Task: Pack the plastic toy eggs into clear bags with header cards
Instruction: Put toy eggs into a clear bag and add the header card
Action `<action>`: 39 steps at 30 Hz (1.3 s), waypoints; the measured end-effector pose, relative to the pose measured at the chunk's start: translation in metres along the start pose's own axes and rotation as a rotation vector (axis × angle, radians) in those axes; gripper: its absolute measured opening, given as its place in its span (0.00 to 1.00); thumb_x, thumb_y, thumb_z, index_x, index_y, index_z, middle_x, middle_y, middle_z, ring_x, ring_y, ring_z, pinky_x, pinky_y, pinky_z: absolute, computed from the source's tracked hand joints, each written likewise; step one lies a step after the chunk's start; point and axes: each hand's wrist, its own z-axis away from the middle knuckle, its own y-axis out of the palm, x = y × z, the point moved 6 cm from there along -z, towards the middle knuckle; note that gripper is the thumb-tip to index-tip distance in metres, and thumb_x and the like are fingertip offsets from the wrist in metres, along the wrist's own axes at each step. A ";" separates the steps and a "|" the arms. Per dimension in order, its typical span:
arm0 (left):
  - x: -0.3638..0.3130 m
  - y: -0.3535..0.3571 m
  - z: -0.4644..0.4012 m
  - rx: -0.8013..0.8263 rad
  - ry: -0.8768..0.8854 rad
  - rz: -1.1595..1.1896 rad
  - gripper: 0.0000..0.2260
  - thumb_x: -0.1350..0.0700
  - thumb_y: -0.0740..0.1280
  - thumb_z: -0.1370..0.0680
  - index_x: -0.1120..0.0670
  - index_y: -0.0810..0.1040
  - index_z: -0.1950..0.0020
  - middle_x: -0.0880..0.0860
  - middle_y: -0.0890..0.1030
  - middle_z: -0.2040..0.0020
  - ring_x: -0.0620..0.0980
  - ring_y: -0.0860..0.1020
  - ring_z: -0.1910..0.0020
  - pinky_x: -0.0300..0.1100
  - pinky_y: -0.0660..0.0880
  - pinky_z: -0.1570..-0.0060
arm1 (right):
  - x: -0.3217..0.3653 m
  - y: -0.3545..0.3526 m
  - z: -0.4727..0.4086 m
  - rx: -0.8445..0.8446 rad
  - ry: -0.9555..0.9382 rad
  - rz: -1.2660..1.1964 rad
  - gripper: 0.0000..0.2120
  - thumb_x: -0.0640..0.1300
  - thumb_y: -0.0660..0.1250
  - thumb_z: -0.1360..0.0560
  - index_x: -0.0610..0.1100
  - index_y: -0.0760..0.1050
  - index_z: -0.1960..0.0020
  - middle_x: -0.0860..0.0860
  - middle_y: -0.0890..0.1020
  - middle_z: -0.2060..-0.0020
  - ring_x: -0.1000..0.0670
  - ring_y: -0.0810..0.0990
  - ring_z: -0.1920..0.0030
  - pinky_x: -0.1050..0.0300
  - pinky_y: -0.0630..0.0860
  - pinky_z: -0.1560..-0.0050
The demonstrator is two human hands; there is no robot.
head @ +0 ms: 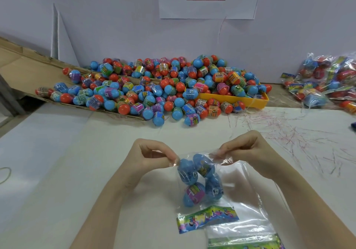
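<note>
My left hand and right hand each pinch a corner of the clear bag mouth. The bag hangs between them, long axis toward me, four blue eggs inside, header card nearest me.

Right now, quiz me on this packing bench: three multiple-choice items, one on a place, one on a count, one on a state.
1. Where does the yellow tray lie?
A. under the right end of the loose egg pile
B. beside the left elbow
C. on the wall sheet

2. How many eggs show inside the held clear bag?
A. one
B. four
C. nine

3. What are the two hands doing?
A. resting flat on the table
B. both pinching the bag's open end
C. each lifting an egg from the pile

Answers: 1 A, eggs are heaped over it; 2 B, four blue eggs are visible; 3 B, the left hand and right hand pinch the plastic at its far edge.
</note>
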 end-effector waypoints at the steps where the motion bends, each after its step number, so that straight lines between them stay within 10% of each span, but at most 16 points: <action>1: 0.001 0.000 -0.001 -0.009 -0.002 -0.001 0.05 0.62 0.71 0.43 0.53 0.83 0.72 0.51 0.82 0.70 0.44 0.80 0.67 0.32 0.75 0.65 | 0.001 0.001 0.000 0.001 -0.012 0.002 0.12 0.34 0.69 0.40 0.50 0.84 0.65 0.48 0.85 0.66 0.51 0.84 0.62 0.62 0.79 0.63; 5: 0.001 -0.001 0.001 0.001 -0.016 0.022 0.06 0.55 0.69 0.44 0.53 0.84 0.71 0.51 0.83 0.69 0.44 0.81 0.66 0.32 0.74 0.65 | 0.002 0.000 0.001 -0.006 -0.032 -0.002 0.08 0.43 0.70 0.43 0.51 0.84 0.65 0.49 0.85 0.65 0.51 0.84 0.61 0.61 0.80 0.62; 17: -0.007 0.002 0.003 -0.115 -0.015 -0.059 0.08 0.56 0.77 0.48 0.55 0.83 0.72 0.52 0.82 0.70 0.44 0.80 0.69 0.31 0.75 0.66 | -0.001 0.001 0.001 0.031 0.019 0.098 0.19 0.21 0.64 0.34 0.42 0.83 0.70 0.45 0.85 0.61 0.50 0.84 0.57 0.62 0.78 0.58; 24: -0.010 0.006 0.003 -0.116 0.013 -0.032 0.07 0.60 0.76 0.47 0.55 0.82 0.72 0.52 0.82 0.71 0.44 0.80 0.70 0.31 0.76 0.66 | 0.024 -0.031 0.003 -0.342 -0.091 -0.076 0.06 0.41 0.67 0.31 0.47 0.83 0.60 0.48 0.85 0.59 0.47 0.83 0.55 0.57 0.80 0.54; 30: -0.012 0.007 0.004 -0.091 0.054 0.006 0.07 0.60 0.76 0.47 0.55 0.83 0.71 0.52 0.82 0.69 0.45 0.81 0.68 0.31 0.76 0.64 | 0.005 0.035 -0.012 0.155 0.254 0.472 0.25 0.60 0.76 0.42 0.63 0.73 0.48 0.58 0.84 0.56 0.62 0.80 0.55 0.71 0.75 0.56; 39: 0.007 0.027 0.006 0.130 -0.206 -0.098 0.23 0.50 0.78 0.39 0.44 0.80 0.45 0.48 0.84 0.53 0.46 0.84 0.59 0.35 0.78 0.63 | 0.003 0.036 -0.013 0.117 0.174 0.343 0.12 0.40 0.77 0.37 0.45 0.83 0.53 0.53 0.85 0.60 0.56 0.82 0.59 0.65 0.77 0.58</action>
